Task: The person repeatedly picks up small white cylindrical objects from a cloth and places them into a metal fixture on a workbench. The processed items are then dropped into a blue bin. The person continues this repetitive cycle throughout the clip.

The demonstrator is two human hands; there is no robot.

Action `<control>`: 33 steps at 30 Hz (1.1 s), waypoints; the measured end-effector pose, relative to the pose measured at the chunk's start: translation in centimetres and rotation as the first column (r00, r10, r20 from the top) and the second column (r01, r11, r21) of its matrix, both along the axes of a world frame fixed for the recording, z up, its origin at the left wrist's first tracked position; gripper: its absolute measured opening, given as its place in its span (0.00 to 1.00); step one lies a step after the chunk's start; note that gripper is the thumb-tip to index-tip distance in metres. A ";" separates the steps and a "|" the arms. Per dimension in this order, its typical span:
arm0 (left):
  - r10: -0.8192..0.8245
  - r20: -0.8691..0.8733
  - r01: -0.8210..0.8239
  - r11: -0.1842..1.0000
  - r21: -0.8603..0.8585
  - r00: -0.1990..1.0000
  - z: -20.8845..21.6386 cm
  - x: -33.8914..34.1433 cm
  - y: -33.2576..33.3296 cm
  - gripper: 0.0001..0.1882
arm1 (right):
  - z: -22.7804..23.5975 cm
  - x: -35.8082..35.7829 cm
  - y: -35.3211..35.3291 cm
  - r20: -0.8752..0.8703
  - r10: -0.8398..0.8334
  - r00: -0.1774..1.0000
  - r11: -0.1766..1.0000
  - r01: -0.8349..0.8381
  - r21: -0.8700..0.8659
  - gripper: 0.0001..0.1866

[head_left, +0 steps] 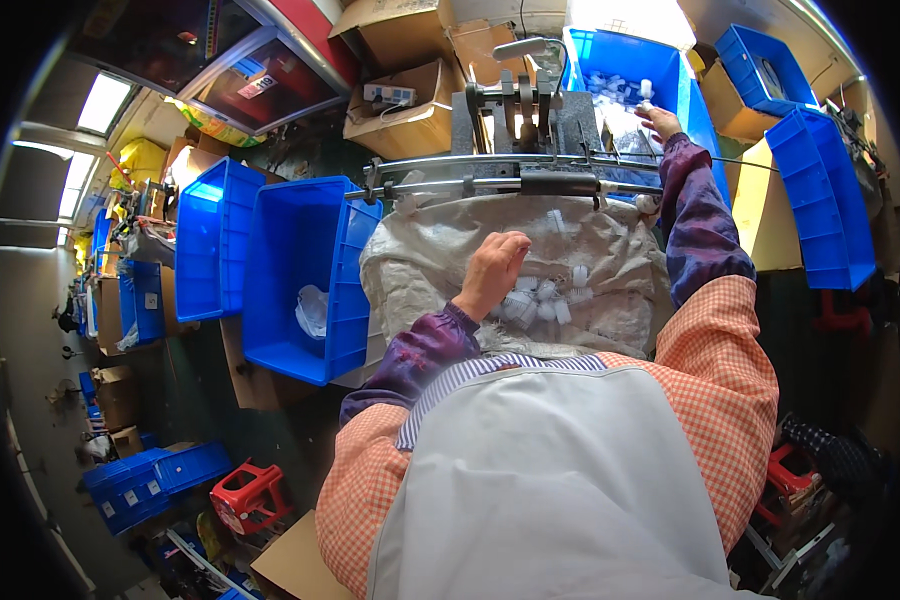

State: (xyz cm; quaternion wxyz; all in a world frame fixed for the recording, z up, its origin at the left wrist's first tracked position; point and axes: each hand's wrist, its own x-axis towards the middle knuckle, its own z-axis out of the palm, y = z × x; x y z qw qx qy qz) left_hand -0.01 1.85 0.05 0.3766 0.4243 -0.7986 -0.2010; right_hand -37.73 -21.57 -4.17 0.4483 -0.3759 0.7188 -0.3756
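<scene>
My left hand (494, 274) hovers over the cloth-covered lap of the bench, its fingers closed together; what they hold, if anything, is hidden. Just below and right of it, a small pile of white plastic pieces (546, 294) lies on the pale woven sheet (410, 250). Another clear-white piece (558, 222) rests farther up the sheet. My right arm stretches to the far right, where my right hand (659, 122) is over the edge of a blue bin (705, 110), fingers loosely apart. A white cylindrical piece (646, 89) is right beyond its fingertips, above many similar pieces in the bin.
A dark metal machine (520, 115) with a horizontal bar (560, 183) stands ahead, between the sheet and cardboard boxes (402, 110). Blue bins (300, 280) stand at left, one holding a clear plastic bag (312, 310). Another blue bin (822, 200) is at right. A red stool (250, 497) sits lower left.
</scene>
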 end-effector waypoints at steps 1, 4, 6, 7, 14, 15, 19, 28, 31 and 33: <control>-0.101 -0.082 0.099 0.995 -0.023 0.992 0.7 -1.9 -0.6 0.06 | -3.3 -9.5 -0.3 0.061 0.073 0.995 0.962 -0.055 -0.268 0.21; -0.043 -0.256 0.080 0.987 0.138 0.966 0.5 -1.7 -0.2 0.06 | -1.5 -6.8 0.6 -0.140 -0.058 0.989 0.965 0.019 -0.262 0.36; 0.016 -0.343 0.071 0.968 0.241 0.939 0.6 -1.3 -0.1 0.05 | -2.3 -6.1 -0.2 -0.738 -0.064 0.672 0.981 -0.093 -0.170 0.35; 0.030 -0.363 0.070 0.963 0.259 0.931 0.8 -1.3 -0.1 0.05 | -1.2 -5.6 0.7 -0.775 -0.055 0.630 0.942 -0.224 -0.249 0.31; 0.068 -0.472 0.080 0.955 0.287 0.879 2.5 -3.1 -1.9 0.04 | 10.3 11.8 15.6 -0.597 0.534 0.599 0.477 -0.796 -0.373 0.18; 0.023 -0.469 0.093 0.971 0.222 0.883 3.0 -3.5 -2.2 0.07 | 10.5 13.1 16.9 -0.605 0.616 0.504 0.385 -0.863 -0.326 0.22; 0.139 -0.480 0.134 0.861 0.491 0.866 1.6 -3.9 -2.8 0.13 | 8.6 15.1 17.1 -0.512 0.662 0.547 0.436 -0.837 -0.330 0.15; -0.128 0.676 0.305 0.941 -0.149 0.726 -4.0 -6.8 -5.0 0.17 | 2.6 12.9 5.1 -0.885 0.030 0.465 0.808 -0.532 -0.252 0.08; -0.153 0.691 0.243 0.970 -0.034 0.707 -5.8 -6.4 -6.0 0.14 | 1.4 12.8 3.5 -0.919 0.027 0.393 0.810 -0.547 -0.210 0.08; -0.156 0.681 0.220 0.976 -0.008 0.716 -6.1 -5.5 -5.9 0.12 | 0.9 12.8 3.1 -0.916 0.033 0.399 0.791 -0.571 -0.220 0.08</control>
